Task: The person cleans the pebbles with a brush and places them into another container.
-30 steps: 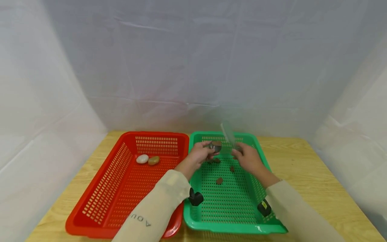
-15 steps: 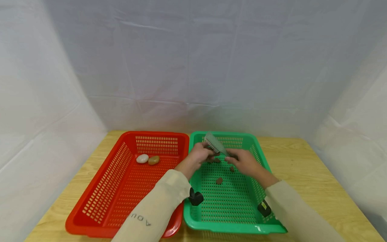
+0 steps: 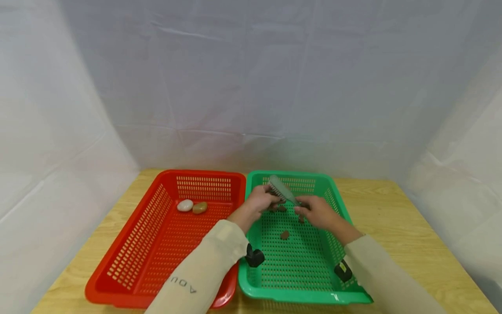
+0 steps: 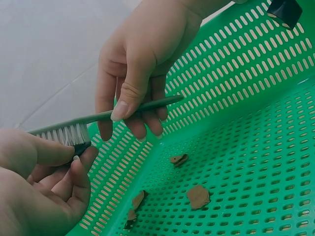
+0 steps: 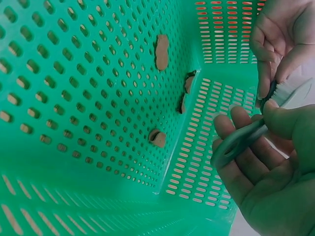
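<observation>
Over the back of the green basket (image 3: 302,297), my left hand (image 3: 257,200) pinches a small dark stone (image 4: 82,148) between thumb and fingers. The brush mostly hides this stone in the head view. My right hand (image 3: 319,212) grips the handle of a grey-green brush (image 3: 280,188), thumb on top and fingers beneath. The white bristles (image 4: 66,133) face down and meet the stone, close by the left fingertips. Several brown flakes (image 4: 198,196) lie on the basket floor below both hands, some of them curled.
A red basket (image 3: 129,300) stands against the green one on the left. Inside it, a white stone (image 3: 185,205) and a tan stone (image 3: 200,207) lie side by side. Both baskets rest on a wooden table (image 3: 396,235) with white sheeting (image 3: 251,87) behind.
The brush has swung down and left from a raised position onto the dark stone, then shifted slightly right. The left hand has stayed nearly in place, and the brown patch on the stone is now covered.
</observation>
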Demonstrator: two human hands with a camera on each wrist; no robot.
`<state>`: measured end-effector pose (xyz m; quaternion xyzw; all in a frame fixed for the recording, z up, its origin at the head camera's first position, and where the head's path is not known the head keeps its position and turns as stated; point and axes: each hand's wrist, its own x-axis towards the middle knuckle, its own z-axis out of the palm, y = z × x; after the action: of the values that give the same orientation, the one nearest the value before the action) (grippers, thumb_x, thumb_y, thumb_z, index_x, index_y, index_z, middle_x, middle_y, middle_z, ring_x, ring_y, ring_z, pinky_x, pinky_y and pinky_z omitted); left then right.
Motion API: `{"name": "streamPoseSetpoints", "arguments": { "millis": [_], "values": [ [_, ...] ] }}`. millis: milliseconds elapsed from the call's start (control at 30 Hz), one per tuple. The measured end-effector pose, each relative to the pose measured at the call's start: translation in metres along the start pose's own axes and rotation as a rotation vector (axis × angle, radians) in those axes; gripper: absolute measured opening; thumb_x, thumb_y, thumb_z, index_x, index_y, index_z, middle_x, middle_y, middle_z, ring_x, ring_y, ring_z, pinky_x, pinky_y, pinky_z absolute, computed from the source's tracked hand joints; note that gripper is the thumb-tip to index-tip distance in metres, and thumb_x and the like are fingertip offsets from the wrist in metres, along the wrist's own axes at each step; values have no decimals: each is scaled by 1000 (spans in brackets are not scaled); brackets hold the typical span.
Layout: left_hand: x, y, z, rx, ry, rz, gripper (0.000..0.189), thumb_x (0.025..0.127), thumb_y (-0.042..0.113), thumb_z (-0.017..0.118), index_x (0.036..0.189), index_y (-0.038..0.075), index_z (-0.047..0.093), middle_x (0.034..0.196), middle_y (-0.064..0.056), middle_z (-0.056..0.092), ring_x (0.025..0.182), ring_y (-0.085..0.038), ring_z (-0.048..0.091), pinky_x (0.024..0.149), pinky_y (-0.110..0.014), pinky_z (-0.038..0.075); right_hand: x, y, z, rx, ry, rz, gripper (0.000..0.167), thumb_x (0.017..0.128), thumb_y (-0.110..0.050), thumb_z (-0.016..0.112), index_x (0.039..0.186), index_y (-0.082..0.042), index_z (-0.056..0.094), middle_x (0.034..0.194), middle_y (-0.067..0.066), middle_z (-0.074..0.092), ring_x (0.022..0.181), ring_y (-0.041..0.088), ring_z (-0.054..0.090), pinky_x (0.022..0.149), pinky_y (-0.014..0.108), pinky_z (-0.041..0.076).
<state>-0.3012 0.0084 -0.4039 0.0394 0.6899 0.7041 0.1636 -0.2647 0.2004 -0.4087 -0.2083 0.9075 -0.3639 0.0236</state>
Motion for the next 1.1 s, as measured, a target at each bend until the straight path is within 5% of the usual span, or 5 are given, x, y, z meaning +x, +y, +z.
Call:
{"name": "streamPoseSetpoints", "arguments": {
  "millis": [333, 667, 967, 1100],
  "values": [
    [0, 0, 0, -7, 3, 6, 41, 92, -9, 56, 132, -5, 55, 111, -25, 67, 60, -9, 54, 58, -21, 45, -1, 0, -2, -15, -9, 24, 35, 98, -9, 56, 129, 8, 55, 80, 12, 69, 57, 13, 50, 52, 31, 41],
    [1, 1, -1, -3, 7, -12, 50, 93, -8, 57, 141, -1, 48, 117, -24, 65, 68, -8, 61, 58, -20, 46, -1, -3, -2, -55, 15, 91, 36, 98, -9, 57, 128, 10, 55, 91, 18, 71, 75, 27, 65, 60, 32, 48],
    [1, 4, 0, -17, 9, -25, 50, 95, -5, 55, 143, -2, 43, 129, -25, 58, 93, -19, 70, 59, -17, 46, -2, -5, -5, 1, 124, 292, 38, 102, -9, 49, 131, 15, 47, 97, 22, 68, 83, 31, 69, 64, 34, 55],
    [0, 4, 0, -26, 10, -29, 50, 95, -6, 54, 144, -2, 43, 131, -26, 56, 99, -23, 69, 58, -16, 46, -1, -4, -7, 6, 179, 313, 39, 103, -12, 48, 132, 14, 46, 100, 22, 67, 84, 32, 68, 63, 34, 55]
  ]
}}
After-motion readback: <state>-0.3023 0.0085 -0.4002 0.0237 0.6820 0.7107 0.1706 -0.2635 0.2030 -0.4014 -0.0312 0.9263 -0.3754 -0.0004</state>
